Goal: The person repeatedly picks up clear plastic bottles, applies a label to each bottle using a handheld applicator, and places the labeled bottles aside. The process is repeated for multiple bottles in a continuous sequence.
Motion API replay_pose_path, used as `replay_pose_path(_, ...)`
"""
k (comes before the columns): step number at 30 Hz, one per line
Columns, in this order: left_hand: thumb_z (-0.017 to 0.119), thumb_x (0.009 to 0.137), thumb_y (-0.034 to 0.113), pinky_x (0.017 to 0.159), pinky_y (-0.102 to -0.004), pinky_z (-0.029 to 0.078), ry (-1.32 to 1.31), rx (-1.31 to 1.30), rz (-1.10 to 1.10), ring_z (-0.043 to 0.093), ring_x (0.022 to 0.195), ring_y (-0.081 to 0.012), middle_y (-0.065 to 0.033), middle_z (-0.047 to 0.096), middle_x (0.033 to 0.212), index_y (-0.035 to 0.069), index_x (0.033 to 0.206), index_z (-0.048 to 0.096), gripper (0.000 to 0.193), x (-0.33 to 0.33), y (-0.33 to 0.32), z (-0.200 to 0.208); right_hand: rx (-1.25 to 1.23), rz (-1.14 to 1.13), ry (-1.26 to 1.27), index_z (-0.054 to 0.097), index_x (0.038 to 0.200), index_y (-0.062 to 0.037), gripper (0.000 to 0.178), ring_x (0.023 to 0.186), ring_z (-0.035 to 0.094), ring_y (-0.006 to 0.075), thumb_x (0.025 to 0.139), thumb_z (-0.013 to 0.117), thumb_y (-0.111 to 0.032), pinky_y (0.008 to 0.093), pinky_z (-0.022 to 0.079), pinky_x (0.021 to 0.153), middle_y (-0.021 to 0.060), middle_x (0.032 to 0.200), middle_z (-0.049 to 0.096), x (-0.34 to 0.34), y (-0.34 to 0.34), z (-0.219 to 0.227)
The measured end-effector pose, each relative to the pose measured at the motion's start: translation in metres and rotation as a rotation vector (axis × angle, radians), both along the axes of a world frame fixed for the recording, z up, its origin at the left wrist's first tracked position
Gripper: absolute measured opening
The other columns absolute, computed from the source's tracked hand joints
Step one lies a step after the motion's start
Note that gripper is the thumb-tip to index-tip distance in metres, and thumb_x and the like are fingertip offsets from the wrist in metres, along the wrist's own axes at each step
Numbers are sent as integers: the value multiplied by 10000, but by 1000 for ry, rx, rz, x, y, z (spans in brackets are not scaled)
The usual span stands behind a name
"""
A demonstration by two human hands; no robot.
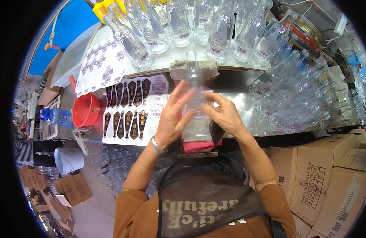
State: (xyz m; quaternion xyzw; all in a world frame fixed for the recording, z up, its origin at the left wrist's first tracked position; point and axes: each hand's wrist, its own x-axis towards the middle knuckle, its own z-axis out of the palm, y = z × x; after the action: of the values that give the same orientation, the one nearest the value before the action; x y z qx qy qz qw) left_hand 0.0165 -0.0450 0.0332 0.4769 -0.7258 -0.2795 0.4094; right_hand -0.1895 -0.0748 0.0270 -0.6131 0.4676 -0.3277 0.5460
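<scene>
Bottle [197, 90] lies at frame centre, neck toward the top, between the hands. The left hand [171, 116] is spread; the right hand [225, 115] bends its fingers, whether pinching I cannot tell.

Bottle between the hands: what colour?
The bottle is clear and colourless; it shows best in the head view.

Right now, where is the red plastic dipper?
In the head view, the red plastic dipper is on the left side, between the blue container to its left and the sheet of dark labels to its right.
</scene>
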Motion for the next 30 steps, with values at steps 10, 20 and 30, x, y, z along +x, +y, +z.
replay_pose_path(10, 710, 914, 173, 1170, -426, 353, 30, -4, 2, 411, 1450, -338, -186, 377, 1597, 63, 1461, 536, 585, -3, 5, -2, 59, -26, -83, 636, 1242, 35, 476, 844, 663, 136, 930, 742, -309, 291, 539, 774, 120, 1093, 718, -2, 0, -2)
replay_pose_path(20, 727, 911, 175, 1167, -421, 359, 18, -9, 4, 423, 1443, -335, -184, 377, 1598, 70, 1459, 542, 588, -3, 5, -3, -1, -12, -159, 614, 1274, 30, 395, 622, 566, 35, 984, 680, -230, 214, 473, 571, 69, 1100, 694, -4, -4, -19)
replay_pose_path(30, 864, 749, 204, 1199, -432, 300, -6, -8, -61, 334, 1483, -380, -233, 298, 1620, 34, 1581, 277, 1033, 6, 24, 0, -120, -61, -248, 640, 1176, 13, 282, 1058, 614, 161, 960, 645, -168, 320, 484, 958, 78, 1084, 679, -20, -16, 14)
